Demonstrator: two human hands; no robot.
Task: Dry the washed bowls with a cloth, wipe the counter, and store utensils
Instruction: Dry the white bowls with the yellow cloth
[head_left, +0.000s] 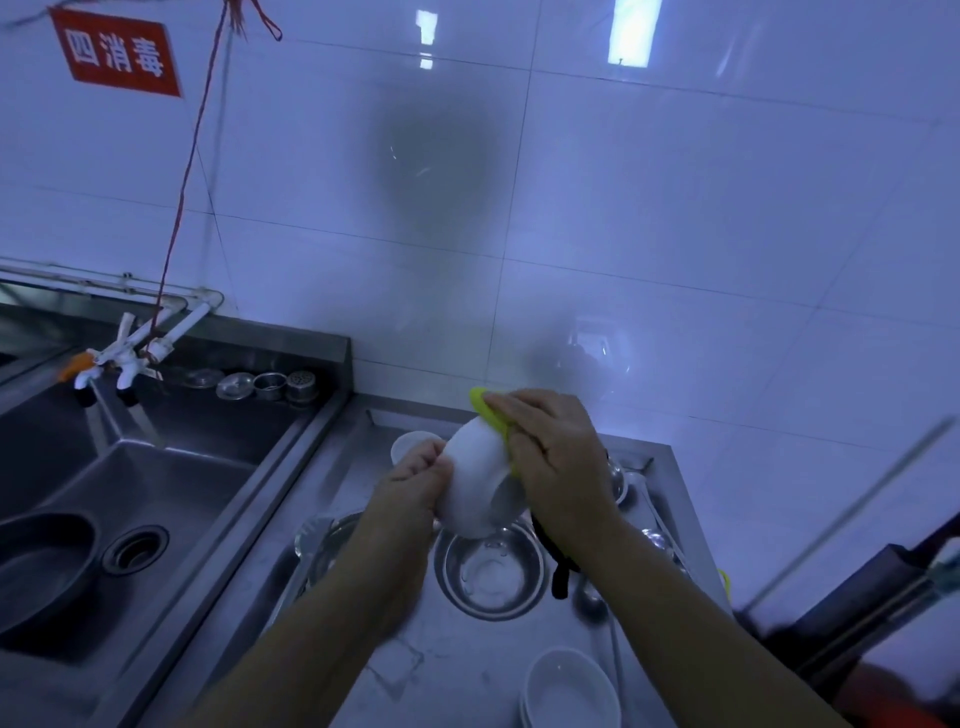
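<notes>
left hand (418, 475) grips the rim of a white bowl (475, 480), fingers curled round its edge, and holds it tilted in the air above the steel counter (363, 644). right hand (550, 452) presses a yellow-green cloth (491, 418) against the far side of the bowl, fingers lying fairly flat over the cloth with the thumb side tucked in; it is holding the cloth against the bowl rather than pinching it.

from the head view, the bowl hangs directly over a steel bowl (491, 569) that sits on the counter, with another white bowl (571, 686) near the front edge and a small white cup (413, 444) just behind the left hand. ladles (592, 597) lie along the right side, partly hidden under the right forearm. a sink (156, 499) lies to the left.

the main risk, as i judge it, is the grip: the bowl is likely wet and glazed, held at one edge only, so a firm wipe from the right could twist it loose, and it would drop onto the steel bowl below and chip or break. a swing of the right forearm could also knock the ladles. the front white bowl sits close to the counter's edge and could be nudged off.
</notes>
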